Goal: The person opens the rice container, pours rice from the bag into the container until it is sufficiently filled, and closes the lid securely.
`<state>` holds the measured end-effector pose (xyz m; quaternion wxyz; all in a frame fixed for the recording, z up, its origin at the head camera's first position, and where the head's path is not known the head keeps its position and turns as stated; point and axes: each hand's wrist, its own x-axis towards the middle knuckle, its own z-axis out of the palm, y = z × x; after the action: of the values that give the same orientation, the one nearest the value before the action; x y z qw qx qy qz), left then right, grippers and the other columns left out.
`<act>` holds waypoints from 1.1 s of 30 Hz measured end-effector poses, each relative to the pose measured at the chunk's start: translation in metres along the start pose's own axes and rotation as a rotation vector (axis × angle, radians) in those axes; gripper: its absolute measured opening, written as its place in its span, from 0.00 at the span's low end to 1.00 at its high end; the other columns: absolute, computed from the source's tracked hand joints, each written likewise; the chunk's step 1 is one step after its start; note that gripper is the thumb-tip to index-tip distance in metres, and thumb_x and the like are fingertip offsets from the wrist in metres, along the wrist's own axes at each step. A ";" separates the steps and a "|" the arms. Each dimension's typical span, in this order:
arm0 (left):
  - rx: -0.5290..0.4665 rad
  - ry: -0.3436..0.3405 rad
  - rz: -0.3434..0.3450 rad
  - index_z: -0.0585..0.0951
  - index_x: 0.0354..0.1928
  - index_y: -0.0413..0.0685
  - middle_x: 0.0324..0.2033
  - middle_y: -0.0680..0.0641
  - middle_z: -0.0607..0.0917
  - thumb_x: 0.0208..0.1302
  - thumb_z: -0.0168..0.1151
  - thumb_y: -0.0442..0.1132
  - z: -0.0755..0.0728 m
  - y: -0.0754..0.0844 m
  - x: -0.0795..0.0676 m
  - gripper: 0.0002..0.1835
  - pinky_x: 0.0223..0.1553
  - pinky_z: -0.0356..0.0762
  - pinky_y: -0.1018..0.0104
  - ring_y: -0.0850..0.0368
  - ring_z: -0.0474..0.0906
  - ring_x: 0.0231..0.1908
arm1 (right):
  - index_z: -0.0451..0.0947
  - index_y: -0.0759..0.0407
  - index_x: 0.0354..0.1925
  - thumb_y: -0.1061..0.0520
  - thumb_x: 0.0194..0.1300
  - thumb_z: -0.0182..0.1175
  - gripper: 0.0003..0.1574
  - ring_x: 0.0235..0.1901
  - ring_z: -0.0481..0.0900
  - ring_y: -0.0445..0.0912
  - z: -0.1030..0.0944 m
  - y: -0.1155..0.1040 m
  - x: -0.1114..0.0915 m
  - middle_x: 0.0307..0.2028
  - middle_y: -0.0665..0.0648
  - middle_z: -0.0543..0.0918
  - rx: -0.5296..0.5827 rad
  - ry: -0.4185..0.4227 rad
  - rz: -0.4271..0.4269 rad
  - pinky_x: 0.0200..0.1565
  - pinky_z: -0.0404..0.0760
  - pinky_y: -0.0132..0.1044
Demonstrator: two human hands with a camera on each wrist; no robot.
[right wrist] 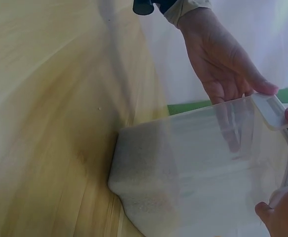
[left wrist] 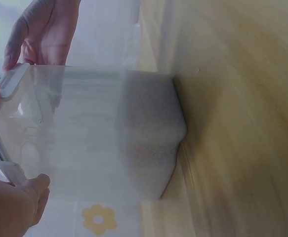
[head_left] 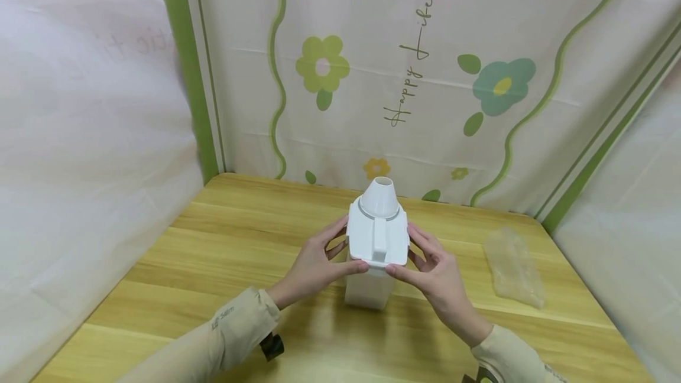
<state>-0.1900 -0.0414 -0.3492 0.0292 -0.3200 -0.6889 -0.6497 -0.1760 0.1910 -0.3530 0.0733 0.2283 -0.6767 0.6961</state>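
Observation:
A tall, translucent storage container [head_left: 367, 291] stands upright on the wooden table. Fitted on its top is a white lid [head_left: 362, 235] with a raised bar and a cone-shaped spout [head_left: 380, 200]. Pale, fine-grained contents [left wrist: 151, 118] fill the lower part. My left hand [head_left: 314, 265] holds the lid's left side, its thumb on the front edge and fingers along the side. On the other side my right hand [head_left: 438, 273] grips the lid the same way, thumb at the front. White side clips [left wrist: 13, 173] lie under the fingers in the left wrist view.
To the right on the wooden table [head_left: 223, 241] lies a crumpled clear plastic bag [head_left: 513, 268]. A flower-printed curtain [head_left: 362, 135] hangs behind the table, with pale fabric walls at both sides.

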 end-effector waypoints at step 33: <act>0.041 0.023 -0.047 0.56 0.66 0.39 0.62 0.42 0.61 0.46 0.71 0.41 0.001 -0.018 0.030 0.47 0.53 0.65 0.57 0.52 0.62 0.58 | 0.57 0.73 0.62 0.77 0.44 0.63 0.46 0.61 0.55 0.58 -0.022 0.019 0.025 0.62 0.68 0.57 0.074 -0.006 -0.024 0.54 0.67 0.41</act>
<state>-0.2218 -0.0273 -0.3516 0.0284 -0.2954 -0.7090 -0.6398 -0.2110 0.2060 -0.3596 0.0713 0.2410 -0.6478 0.7192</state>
